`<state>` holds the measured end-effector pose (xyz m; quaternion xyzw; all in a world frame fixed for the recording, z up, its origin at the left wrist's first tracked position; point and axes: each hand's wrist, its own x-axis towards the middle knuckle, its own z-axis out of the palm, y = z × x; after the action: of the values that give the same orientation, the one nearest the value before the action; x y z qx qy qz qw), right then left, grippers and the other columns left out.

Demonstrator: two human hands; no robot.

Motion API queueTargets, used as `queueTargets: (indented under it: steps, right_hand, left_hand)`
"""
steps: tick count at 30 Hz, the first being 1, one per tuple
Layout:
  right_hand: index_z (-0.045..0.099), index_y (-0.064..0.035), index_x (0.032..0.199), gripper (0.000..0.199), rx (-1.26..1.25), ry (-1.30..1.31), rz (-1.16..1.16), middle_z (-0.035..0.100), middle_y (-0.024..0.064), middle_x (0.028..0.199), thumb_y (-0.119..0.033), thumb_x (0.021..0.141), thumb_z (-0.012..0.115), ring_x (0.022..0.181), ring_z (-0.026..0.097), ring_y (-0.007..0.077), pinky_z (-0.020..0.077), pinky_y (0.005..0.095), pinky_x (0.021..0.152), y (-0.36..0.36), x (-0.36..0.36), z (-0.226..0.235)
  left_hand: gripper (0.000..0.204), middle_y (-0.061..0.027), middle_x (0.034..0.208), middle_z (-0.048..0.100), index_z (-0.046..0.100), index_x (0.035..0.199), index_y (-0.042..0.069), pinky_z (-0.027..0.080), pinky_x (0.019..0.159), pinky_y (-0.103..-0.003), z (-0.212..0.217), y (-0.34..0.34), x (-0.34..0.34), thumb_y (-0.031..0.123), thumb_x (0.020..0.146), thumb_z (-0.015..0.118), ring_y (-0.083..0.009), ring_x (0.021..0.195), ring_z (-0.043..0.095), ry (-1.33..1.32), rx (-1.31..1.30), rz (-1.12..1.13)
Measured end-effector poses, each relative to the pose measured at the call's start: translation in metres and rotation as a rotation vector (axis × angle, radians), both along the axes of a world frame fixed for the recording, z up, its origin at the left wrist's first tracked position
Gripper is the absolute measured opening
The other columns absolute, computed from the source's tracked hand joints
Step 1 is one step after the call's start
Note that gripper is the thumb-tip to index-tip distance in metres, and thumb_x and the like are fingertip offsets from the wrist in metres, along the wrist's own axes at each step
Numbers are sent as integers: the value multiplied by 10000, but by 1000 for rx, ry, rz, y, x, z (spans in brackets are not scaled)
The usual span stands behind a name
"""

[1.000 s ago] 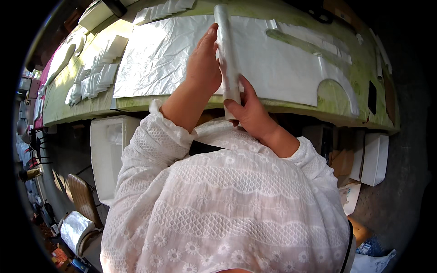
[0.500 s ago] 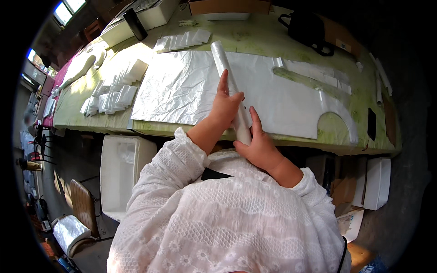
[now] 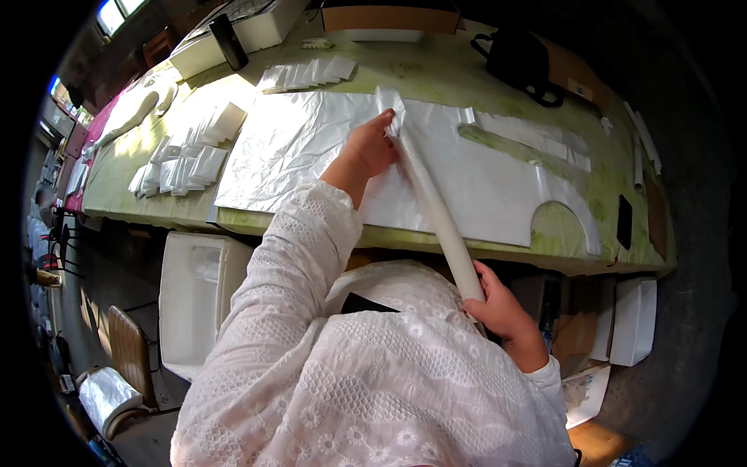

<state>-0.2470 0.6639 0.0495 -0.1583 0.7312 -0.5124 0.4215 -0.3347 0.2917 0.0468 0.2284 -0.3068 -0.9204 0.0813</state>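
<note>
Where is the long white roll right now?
In the head view, the long white roll lies slanted across the white sheet, centre-right; the right hand grips its near end, the left hand touches its far end.

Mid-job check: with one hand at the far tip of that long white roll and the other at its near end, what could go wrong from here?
The long white roll is gripped only at its ends, left hand far, right hand near, so it might sag or twist. The left fingers pinch a crumpled bit of the silvery sheet; pulling could tear or wrinkle it. The sheet reaches the green table's near edge, so dragging may slide it off.
</note>
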Motion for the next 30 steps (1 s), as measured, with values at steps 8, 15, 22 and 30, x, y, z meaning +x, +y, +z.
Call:
queueTargets:
  steps: [8,15,22,30]
  right_hand:
    - [389,-36,1544,780,-44,-152,-161,594,77,1307,0,814,661,1056,597,138,502,274,843,85,25,1]
    - [412,-45,1536,799,-7,-319,-135,617,69,1275,12,791,696,1030,611,114,503,263,830,137,35,0]
    - [468,-26,1496,800,-218,-87,-327,630,72,1260,-8,724,677,1107,620,174,498,331,976,116,8,16]
    - [536,-100,1470,690,-51,505,-89,635,27,1183,15,795,620,1055,591,143,474,293,949,-18,-77,31]
  left_hand:
    - [642,-93,1607,383,364,1580,139,405,1138,-507,-25,-67,-30,104,991,618,-297,1379,489,28,-158,273]
    - [770,-128,1598,378,289,1600,124,507,1030,-507,-9,-105,-8,-32,924,622,-334,1246,593,-13,-210,304]
    - [478,-152,1315,632,658,1337,146,521,988,-473,-9,-44,-6,71,868,710,-317,1212,608,-301,-1205,-129]
    - [315,-40,1468,560,678,1282,178,283,1209,-488,-5,-37,69,239,976,636,-282,1422,462,-13,-2156,-414]
